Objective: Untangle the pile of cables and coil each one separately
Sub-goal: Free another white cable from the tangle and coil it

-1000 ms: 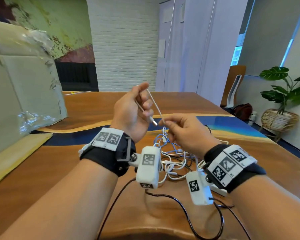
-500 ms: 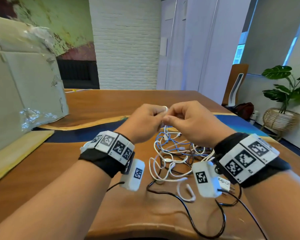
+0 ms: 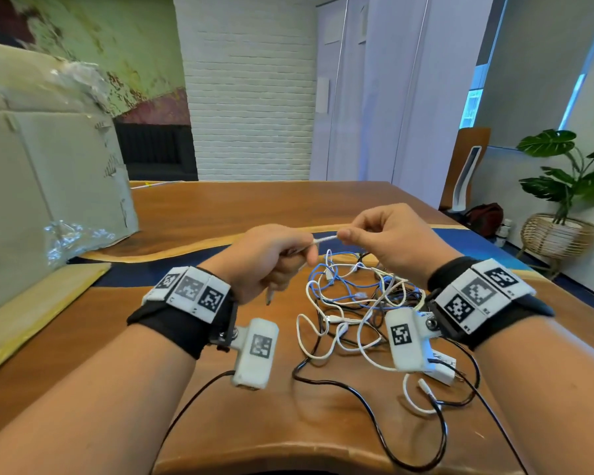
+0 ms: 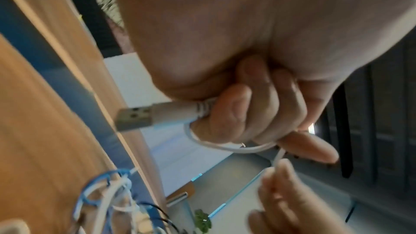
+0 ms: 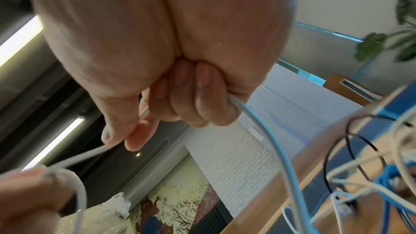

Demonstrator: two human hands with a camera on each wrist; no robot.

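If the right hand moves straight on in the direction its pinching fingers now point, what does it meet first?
Most likely the left hand. The right hand pinches the thin white cable with fingertips aimed leftward at it; only a short taut cable span separates them. Depth is unclear, but both seem level.

- The head view is bright and sharp; daylight enters at the far right window (image 3: 474,104).
- Straight lines bow toward its edges.
- Soft shadows lie on the table (image 3: 220,207) near the forearms.
- Both wrist views are dimmer, smeared with motion blur, with cables (image 5: 382,193) out of focus.
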